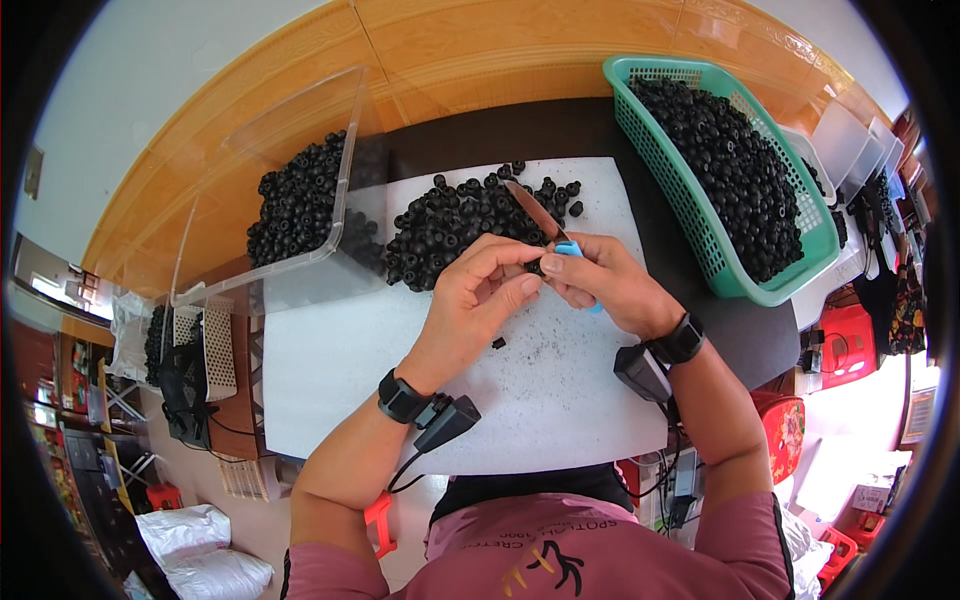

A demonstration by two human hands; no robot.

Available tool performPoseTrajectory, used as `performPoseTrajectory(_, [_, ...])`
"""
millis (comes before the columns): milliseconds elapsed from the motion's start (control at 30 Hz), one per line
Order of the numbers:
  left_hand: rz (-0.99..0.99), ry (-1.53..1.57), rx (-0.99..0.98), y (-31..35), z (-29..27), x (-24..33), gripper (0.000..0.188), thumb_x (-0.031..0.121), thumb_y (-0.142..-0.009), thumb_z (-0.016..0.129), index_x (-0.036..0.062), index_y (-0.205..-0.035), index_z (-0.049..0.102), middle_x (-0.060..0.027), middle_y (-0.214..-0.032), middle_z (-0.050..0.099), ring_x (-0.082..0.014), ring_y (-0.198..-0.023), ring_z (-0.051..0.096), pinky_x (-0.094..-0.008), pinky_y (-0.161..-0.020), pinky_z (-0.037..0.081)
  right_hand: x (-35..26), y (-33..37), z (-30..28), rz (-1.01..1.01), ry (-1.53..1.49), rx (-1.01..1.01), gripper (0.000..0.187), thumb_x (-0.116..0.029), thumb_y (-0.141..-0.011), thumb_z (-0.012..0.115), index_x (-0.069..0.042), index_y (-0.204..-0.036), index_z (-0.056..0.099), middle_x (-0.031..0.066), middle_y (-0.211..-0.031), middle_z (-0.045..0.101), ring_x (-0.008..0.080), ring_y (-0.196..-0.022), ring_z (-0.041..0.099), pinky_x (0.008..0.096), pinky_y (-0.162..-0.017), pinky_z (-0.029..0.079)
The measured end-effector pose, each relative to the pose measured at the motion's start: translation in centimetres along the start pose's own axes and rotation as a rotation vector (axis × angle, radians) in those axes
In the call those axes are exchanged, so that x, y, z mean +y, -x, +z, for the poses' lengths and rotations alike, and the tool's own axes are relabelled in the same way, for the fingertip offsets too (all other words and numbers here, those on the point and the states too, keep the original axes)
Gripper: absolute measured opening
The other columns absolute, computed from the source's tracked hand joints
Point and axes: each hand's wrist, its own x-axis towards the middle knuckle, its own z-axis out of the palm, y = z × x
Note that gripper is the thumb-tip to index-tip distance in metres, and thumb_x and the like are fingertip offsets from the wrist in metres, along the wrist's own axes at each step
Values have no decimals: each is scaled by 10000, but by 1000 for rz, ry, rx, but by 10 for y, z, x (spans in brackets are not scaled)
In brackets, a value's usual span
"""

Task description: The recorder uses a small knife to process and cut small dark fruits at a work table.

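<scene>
My left hand (468, 292) pinches a small black ring-like part (535, 267) between thumb and fingers. A knife (537, 211) with a blue handle is gripped in my right hand (622, 290), its blade slanting up and to the left. My right thumb lies close against the black part, and the two hands nearly meet over the white foam sheet (350, 370). Just beyond them spreads a heap of similar black parts (450, 225). One small black piece (498, 343) and scattered dark crumbs lie on the sheet nearer to me.
At the left, a clear plastic bin (260, 283) lies tilted with black parts in it. A green basket (690, 215) filled with more of them stands at the right on the dark table (740, 335). Devices with cables (447, 425) are strapped to both my wrists.
</scene>
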Motion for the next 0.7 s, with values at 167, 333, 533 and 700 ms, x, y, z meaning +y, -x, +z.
performPoseTrajectory(167, [-127, 97, 73, 1, 3, 0, 227, 50, -909, 608, 1, -1130, 589, -48, -978, 633, -102, -863, 626, -243, -784, 513, 3, -2, 3, -15, 10, 54, 247, -287, -903, 610, -43, -903, 576, -35, -730, 476, 33, -585, 355, 207, -501, 254])
performPoseTrajectory(333, [-136, 123, 87, 1, 3, -2, 243, 67, -910, 615, 10, -1143, 575, -41, -920, 658, -101, -839, 637, -248, -771, 517, 2, -2, 6, -35, 14, 96, 207, -259, -925, 578, -58, -875, 572, -38, -722, 482, 35, -571, 357, 202, -508, 272])
performPoseTrajectory(533, [-105, 69, 100, 3, 4, -9, 234, 65, -907, 618, 16, -1132, 575, -28, -896, 646, -91, -822, 630, -231, -753, 509, 1, 0, 7, -33, 61, 99, 207, -256, -913, 597, -54, -877, 572, -46, -717, 471, 34, -582, 358, 200, -512, 277])
performPoseTrajectory(700, [-127, 110, 72, 1, 1, -5, 238, 82, -913, 616, 19, -1138, 573, -26, -903, 636, -87, -798, 613, -231, -741, 497, 4, -1, 2, -178, 268, 106, 242, -278, -917, 595, -36, -904, 595, -38, -736, 500, 50, -654, 432, 213, -569, 345])
